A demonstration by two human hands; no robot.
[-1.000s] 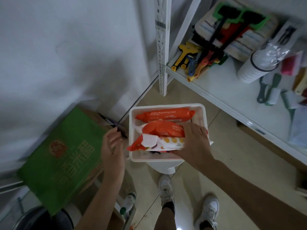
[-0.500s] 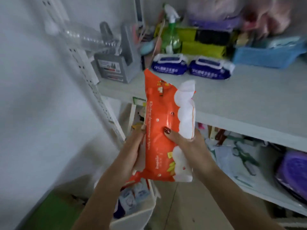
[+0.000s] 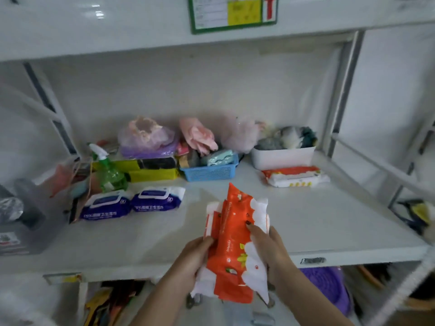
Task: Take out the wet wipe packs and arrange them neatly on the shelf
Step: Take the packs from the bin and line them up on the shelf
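Observation:
Both my hands hold orange and white wet wipe packs [image 3: 235, 245] upright over the front edge of the white shelf [image 3: 306, 222]; it looks like two packs stacked together. My left hand [image 3: 195, 255] grips their left side and my right hand [image 3: 268, 248] grips the right side, thumb on the front. Another orange and white wipe pack [image 3: 294, 176] lies flat at the back right of the shelf. Two blue wipe packs [image 3: 131, 203] lie side by side at the left.
Along the shelf's back stand a green spray bottle [image 3: 109, 172], yellow and black packets [image 3: 153, 170], a blue basket [image 3: 209, 171] and a white bin [image 3: 282, 157] with cloths. A grey box [image 3: 21, 222] sits far left. A purple item [image 3: 327, 285] lies on the lower shelf.
The packs went from the white basket on the floor up to shelf height. The view rose to face the middle shelf, and both hands now hold the packs over its front edge.

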